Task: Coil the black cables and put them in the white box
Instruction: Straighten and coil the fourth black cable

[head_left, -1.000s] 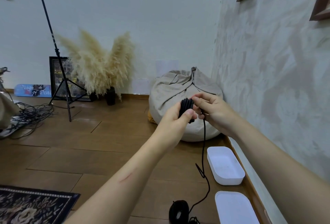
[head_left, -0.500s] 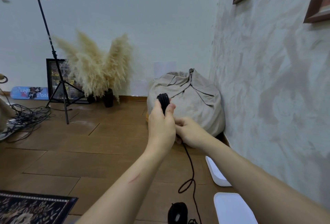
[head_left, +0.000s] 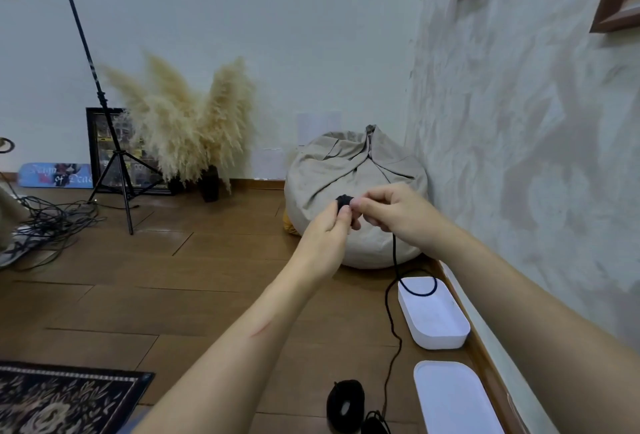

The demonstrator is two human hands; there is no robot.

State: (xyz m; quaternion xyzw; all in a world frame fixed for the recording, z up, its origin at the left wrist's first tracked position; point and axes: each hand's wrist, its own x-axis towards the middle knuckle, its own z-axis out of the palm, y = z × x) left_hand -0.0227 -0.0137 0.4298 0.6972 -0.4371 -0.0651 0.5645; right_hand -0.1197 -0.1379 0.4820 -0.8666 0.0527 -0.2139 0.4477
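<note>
Left hand (head_left: pixel 323 238) clamps the coil (head_left: pixel 343 202) steady; right hand (head_left: pixel 393 217) pinches the loose cable (head_left: pixel 395 262) to guide the next wrap.

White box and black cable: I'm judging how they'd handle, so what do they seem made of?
The white box looks like moulded plastic with a smooth satin finish: uniform white, rounded corners, thin walls. The black cable seems to have a matte, flexible jacket, rubbery or braided; it hangs in soft loops, but its texture is too fine to tell.
</note>
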